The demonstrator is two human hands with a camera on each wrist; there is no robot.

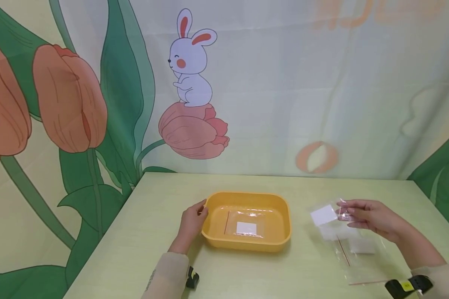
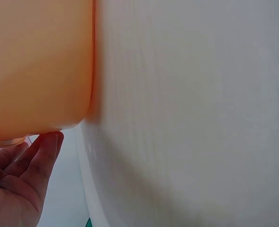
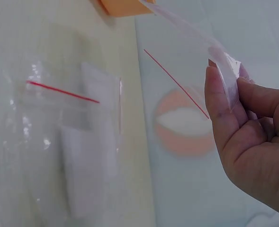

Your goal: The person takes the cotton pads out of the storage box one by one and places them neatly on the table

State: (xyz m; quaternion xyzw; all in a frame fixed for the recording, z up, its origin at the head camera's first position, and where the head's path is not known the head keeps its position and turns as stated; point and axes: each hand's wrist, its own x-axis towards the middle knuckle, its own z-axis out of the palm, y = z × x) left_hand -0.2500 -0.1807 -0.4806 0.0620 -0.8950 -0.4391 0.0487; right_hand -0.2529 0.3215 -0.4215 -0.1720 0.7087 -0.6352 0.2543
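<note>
A yellow plastic basin point(image 1: 247, 246) stands mid-table, holding one clear zip bag point(image 1: 230, 224) with a white label in it. My left hand point(image 1: 191, 224) holds the basin's left rim; in the left wrist view its fingertips point(image 2: 49, 142) touch the outer wall. To the right of the basin, my right hand point(image 1: 374, 216) pinches a clear zip bag point(image 1: 323, 215) with a white label between thumb and fingers, raised above the table. The right wrist view shows this bag point(image 3: 191, 33) with its red seal line. Beneath it, several more clear zip bags point(image 1: 363, 261) lie overlapping on the table.
The pale table point(image 1: 116, 257) ends at its back edge against a printed curtain point(image 1: 262, 104) with a rabbit and tulips. A black band point(image 1: 408, 286) sits on the right wrist, another black device point(image 1: 192, 278) on the left.
</note>
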